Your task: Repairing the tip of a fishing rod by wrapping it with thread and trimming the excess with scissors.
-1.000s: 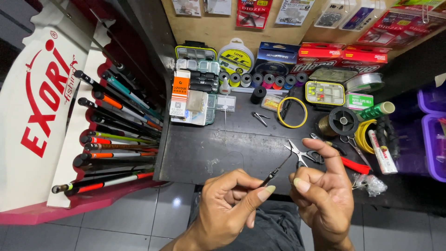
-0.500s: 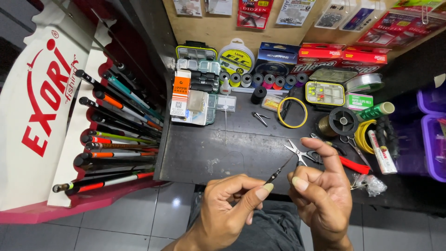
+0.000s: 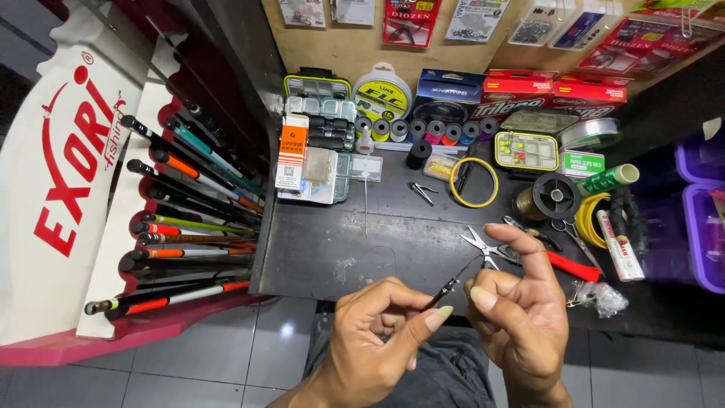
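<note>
My left hand (image 3: 374,340) pinches a thin black rod tip (image 3: 447,288) between thumb and fingers, its slim end pointing up and right. My right hand (image 3: 521,310) is just beside it, thumb close to the tip and forefinger raised; whether it pinches a fine line I cannot tell. Both hands hover over the front edge of a dark workbench (image 3: 340,249). Just beyond the right hand lie small pliers with red handles (image 3: 529,253).
A red and white rack holds several fishing rods (image 3: 189,219) at the left. Tackle boxes (image 3: 321,98), spools of line (image 3: 423,130), a yellow ring (image 3: 473,181), a wire reel (image 3: 555,198), scissors (image 3: 574,234) and purple bins (image 3: 706,219) crowd the bench's back and right.
The hands have stayed at the bench's front edge. The right forefinger has lifted a little; the rod tip has hardly shifted.
</note>
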